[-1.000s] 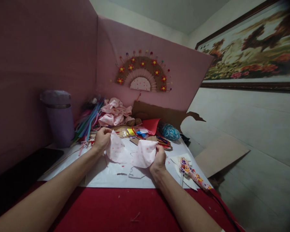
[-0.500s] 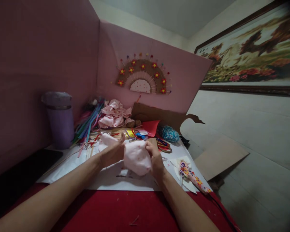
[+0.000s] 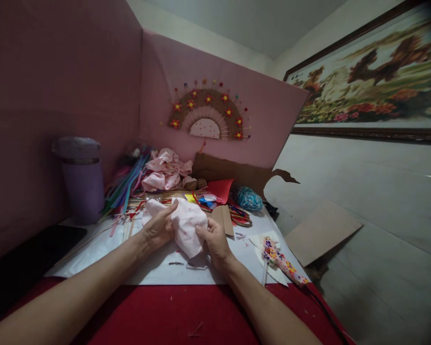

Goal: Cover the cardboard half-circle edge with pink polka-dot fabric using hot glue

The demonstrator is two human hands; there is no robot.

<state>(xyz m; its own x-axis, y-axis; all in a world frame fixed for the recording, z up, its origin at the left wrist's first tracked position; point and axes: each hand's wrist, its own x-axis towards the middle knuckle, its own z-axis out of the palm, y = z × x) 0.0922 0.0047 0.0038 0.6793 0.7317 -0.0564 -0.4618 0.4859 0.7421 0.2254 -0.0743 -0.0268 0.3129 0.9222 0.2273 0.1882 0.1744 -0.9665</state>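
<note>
A pale pink cloth (image 3: 188, 229) with small spots hangs in loose folds between my two hands, over the white sheet (image 3: 147, 268). My left hand (image 3: 161, 226) is closed on its left side, thumb on top. On the right edge, my right hand (image 3: 215, 242) pinches the fabric between thumb and fingers. A piece of brown cardboard (image 3: 223, 221) lies just beyond my right hand. Below the cloth, a small dark strip (image 3: 175, 263) rests on the sheet.
A flower-patterned glue gun (image 3: 283, 261) with a cord lies at the right. Behind are crumpled pink cloth (image 3: 167, 170), blue yarn (image 3: 249, 198) and colourful pipe cleaners (image 3: 129, 184). A purple bin (image 3: 82, 187) stands left. A decorated cardboard arch (image 3: 208, 103) hangs on the pink panel.
The cloth has shifted slightly left and now spreads flatter between my hands, its folds rearranged. My right hand has moved left and a little down. The whole view has turned slightly.
</note>
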